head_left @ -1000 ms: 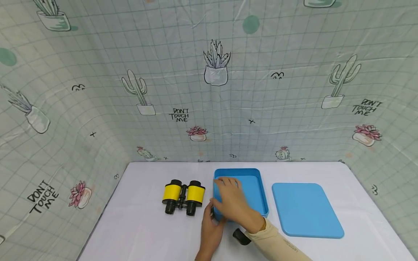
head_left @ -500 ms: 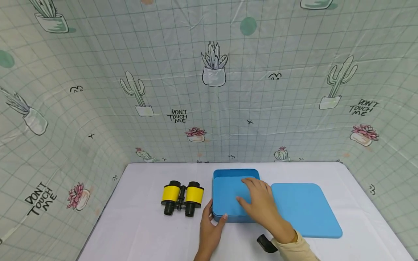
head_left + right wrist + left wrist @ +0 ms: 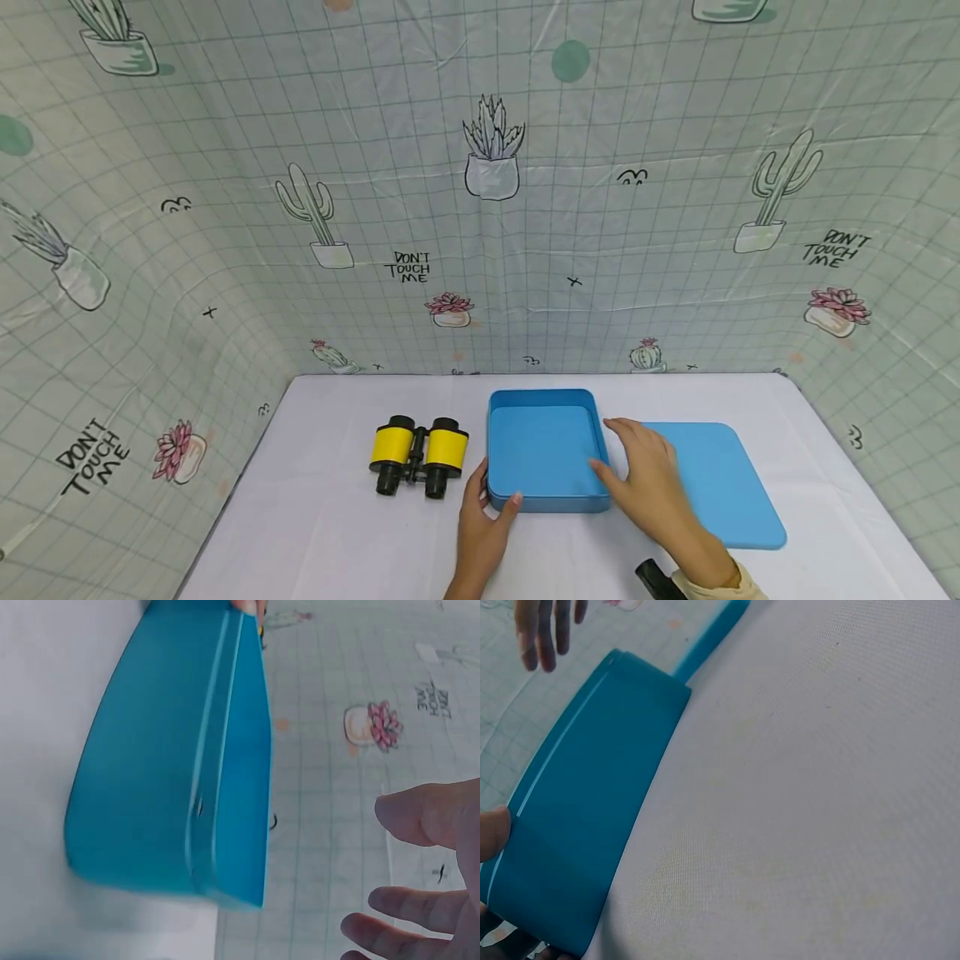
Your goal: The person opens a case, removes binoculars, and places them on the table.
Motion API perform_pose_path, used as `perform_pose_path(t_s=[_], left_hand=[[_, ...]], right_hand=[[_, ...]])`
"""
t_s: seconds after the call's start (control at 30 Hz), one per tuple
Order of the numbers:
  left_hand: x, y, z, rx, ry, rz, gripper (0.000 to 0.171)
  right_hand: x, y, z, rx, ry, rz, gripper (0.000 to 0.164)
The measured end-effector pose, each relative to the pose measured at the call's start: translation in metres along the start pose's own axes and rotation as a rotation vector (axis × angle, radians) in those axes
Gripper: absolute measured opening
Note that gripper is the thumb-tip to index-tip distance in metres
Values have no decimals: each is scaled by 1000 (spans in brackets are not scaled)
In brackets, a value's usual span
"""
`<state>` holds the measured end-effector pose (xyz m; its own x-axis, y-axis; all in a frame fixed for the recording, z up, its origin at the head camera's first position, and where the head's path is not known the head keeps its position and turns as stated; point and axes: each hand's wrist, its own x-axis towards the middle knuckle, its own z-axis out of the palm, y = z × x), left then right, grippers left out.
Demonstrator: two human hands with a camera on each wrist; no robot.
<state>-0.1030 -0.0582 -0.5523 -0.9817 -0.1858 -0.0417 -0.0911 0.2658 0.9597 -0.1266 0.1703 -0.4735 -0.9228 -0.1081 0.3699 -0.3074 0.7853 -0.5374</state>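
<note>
A blue open box point(image 3: 547, 504) stands on the white table, nothing inside it. My left hand point(image 3: 482, 537) holds its front left corner, the thumb on the front rim and the fingers along the left side. In the left wrist view the thumb point(image 3: 493, 832) overlaps the box's edge. Just off the box's right side hovers my right hand point(image 3: 652, 483), its fingers loosely spread and holding nothing. Part of a flat blue lid point(image 3: 738, 487) is hidden beneath that hand. In the right wrist view a gap shows between the box wall point(image 3: 142, 765) and the right fingers.
Yellow and black binoculars point(image 3: 446, 446) lie left of the box. A black device point(image 3: 660, 579) sits at the right wrist. A patterned cloth with cacti point(image 3: 480, 250) rises behind the table point(image 3: 322, 533) and along both sides.
My right hand has moved rightward, from over the box's left side across the box to beyond its right edge. My left hand keeps its hold, and the box stays in place.
</note>
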Motion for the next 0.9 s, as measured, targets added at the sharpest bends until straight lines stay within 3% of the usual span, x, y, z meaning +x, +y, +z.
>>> perform_pose_path(t_s=[0.43, 0.7, 0.9], left_hand=[[-1, 4, -1, -10, -12, 41, 75], [3, 6, -6, -27, -31, 32, 75], [4, 9, -14, -28, -1, 30, 69]], right_hand=[[-16, 37, -25, -66, 39, 75, 58], [-29, 62, -31, -78, 54, 133, 59], [-37, 76, -35, -73, 47, 155, 59]])
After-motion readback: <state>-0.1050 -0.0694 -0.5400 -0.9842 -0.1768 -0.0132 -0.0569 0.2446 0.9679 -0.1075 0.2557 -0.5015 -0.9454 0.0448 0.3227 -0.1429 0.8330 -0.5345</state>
